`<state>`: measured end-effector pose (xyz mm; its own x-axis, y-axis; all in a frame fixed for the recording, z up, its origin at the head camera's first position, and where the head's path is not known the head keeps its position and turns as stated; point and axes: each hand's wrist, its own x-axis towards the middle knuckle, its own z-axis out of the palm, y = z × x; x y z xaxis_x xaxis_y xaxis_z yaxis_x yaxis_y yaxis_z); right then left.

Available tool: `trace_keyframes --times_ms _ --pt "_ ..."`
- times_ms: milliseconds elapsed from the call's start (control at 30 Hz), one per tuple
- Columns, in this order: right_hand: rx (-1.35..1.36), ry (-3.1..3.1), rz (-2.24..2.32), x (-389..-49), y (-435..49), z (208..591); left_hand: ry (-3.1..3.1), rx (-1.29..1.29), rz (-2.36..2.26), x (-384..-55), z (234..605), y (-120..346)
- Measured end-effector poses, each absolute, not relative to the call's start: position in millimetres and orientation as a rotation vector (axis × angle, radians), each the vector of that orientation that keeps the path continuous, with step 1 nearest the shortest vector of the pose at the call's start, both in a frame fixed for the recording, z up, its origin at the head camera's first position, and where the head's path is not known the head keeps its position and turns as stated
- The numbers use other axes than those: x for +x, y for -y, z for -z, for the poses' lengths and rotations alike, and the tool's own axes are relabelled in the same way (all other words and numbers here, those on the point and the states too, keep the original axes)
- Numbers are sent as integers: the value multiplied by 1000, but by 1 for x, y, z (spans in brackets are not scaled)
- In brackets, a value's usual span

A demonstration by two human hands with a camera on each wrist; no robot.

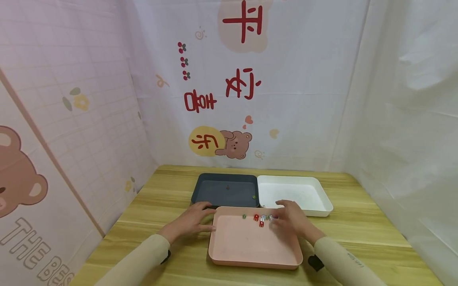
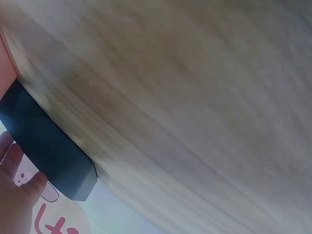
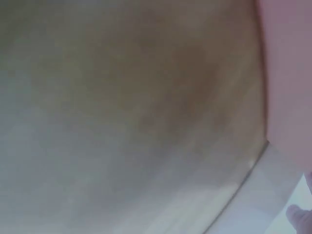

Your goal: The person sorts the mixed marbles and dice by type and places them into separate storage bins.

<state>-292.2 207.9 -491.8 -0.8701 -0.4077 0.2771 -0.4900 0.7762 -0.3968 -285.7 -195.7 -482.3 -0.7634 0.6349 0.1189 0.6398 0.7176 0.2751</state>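
Your left hand (image 1: 191,220) is loose, fingers apart, by the left rim of the shallow pink rectangular tray (image 1: 247,244). Your right hand (image 1: 291,218) is over its far right, can't tell if it's pinching anything. Little red and white cube dice (image 1: 256,217) sit inside, right beside that hand. Behind: a dark grey rectangular tray (image 1: 214,193) and white rectangular tray (image 1: 297,194) on the wood-grain tabletop (image 1: 171,190).

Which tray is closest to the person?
The pink tray, with the red dice inside; the dark tray and the white tray sit side by side behind it.
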Motion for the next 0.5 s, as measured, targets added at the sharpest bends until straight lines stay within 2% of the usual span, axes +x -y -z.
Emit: trace_keyframes --times_ms 133,500 --pt "653 2793 -861 -296 -214 479 2897 -1072 473 -286 483 195" --pt "646 2780 -845 -321 -239 464 2886 -1086 486 -286 482 196"
